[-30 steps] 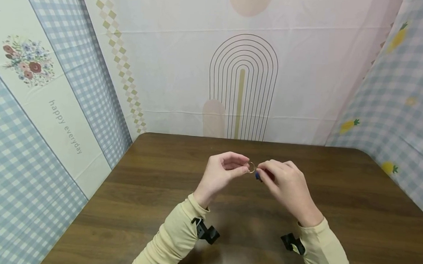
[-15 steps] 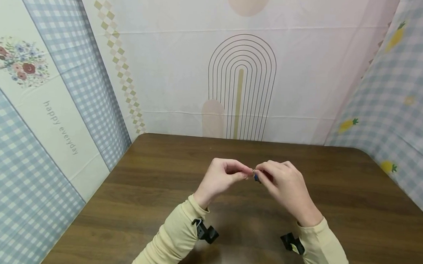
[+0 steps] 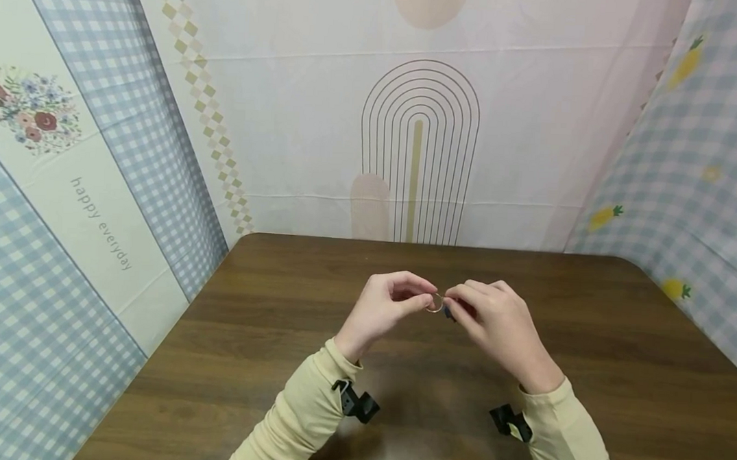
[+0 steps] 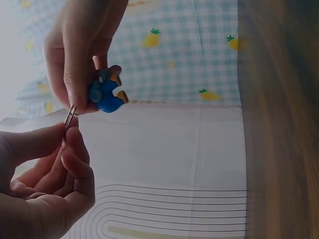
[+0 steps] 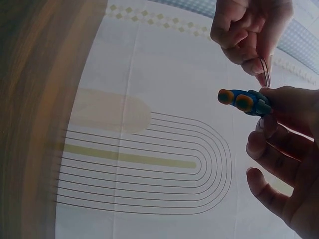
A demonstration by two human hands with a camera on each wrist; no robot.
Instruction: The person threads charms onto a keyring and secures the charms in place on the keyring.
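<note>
Thumb and fingertips of my left hand (image 3: 386,305) pinch one side of a thin metal key ring (image 4: 70,117). At the ring's opposite side, my right hand (image 3: 495,321) pinches a small figure keychain (image 4: 107,95) between thumb and fingers. The figure is blue with orange feet and hangs just below the right fingertips, its upper part hidden by them. From the right wrist view, its two round orange feet (image 5: 243,102) face the camera, and the ring stands edge-on between the hands. Both hands are held up over the brown table.
A brown wooden table (image 3: 263,390) spans the space below the hands. Behind it hangs a white cloth (image 3: 299,131) with an arch print. Checked cloths close off the left (image 3: 27,256) and right (image 3: 714,224) sides. Black wrist cameras sit on both cuffs.
My left fingertips moved right to the right hand's fingertips, hiding most of the ring, then drew back slightly left, and the loop shows again. The right hand stays nearly still.
</note>
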